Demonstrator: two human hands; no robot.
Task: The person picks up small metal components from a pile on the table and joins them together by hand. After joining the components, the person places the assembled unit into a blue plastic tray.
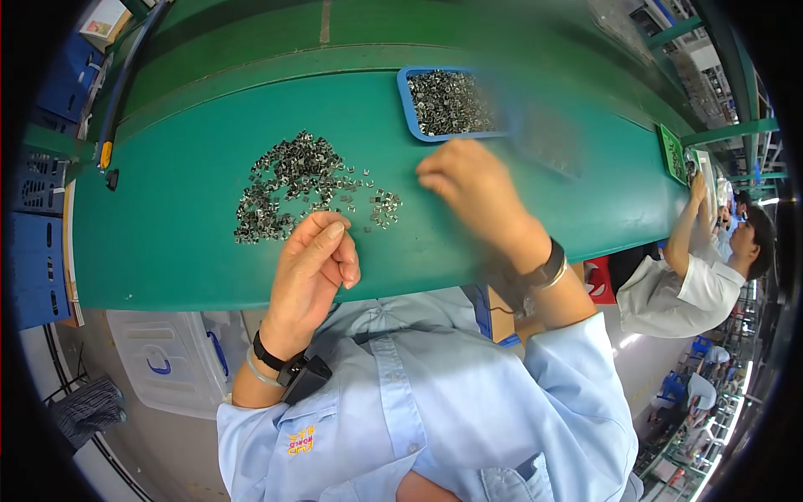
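My left hand (311,268) hovers at the near edge of a heap of small dark and silvery metal pieces (305,163) on the green tabletop. Its thumb and forefinger are pinched together; whatever lies between them is too small to make out. To its right, my right hand (477,186) is raised over the table, fingers curled and thumb pressed to them, with any held piece hidden. A small loose cluster of the same pieces (385,209) lies between my hands. Beyond my right hand sits a blue tray (410,107) filled with similar pieces (452,100).
A blurred patch hides the tray's right end and another container-like shape (548,138). A green tray (672,153) stands at the table's far right, near a seated co-worker (690,289). A clear lidded box (163,356) is below the table at left, near blue crates (38,272).
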